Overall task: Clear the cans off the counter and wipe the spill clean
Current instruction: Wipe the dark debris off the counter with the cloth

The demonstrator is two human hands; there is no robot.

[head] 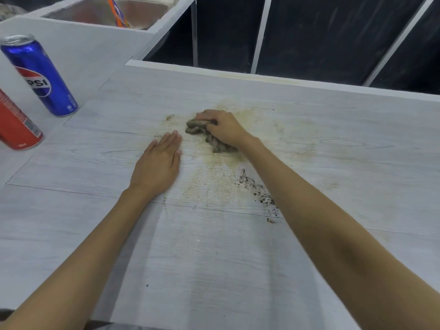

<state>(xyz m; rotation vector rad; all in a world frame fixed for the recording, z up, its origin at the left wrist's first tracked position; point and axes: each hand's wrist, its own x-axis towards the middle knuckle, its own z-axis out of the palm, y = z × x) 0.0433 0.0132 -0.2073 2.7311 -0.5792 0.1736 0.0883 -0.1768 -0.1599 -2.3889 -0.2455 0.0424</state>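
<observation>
My right hand [223,126] presses a crumpled, dirty brown rag [202,132] onto the pale wood-grain counter [214,258], in the middle of a yellowish-brown spill smear [257,144]. Dark crumbs [259,191] lie in a streak beside my right forearm. My left hand [159,160] rests flat on the counter just left of the rag, fingers together, holding nothing. A blue Pepsi can [39,75] stands upright at the far left. A red can [16,122] stands in front of it, cut off by the frame edge.
A steel sink [95,13] is set into the counter at the back left, with an orange can [117,10] inside it. Dark panels with white frames [309,32] run behind the counter's far edge.
</observation>
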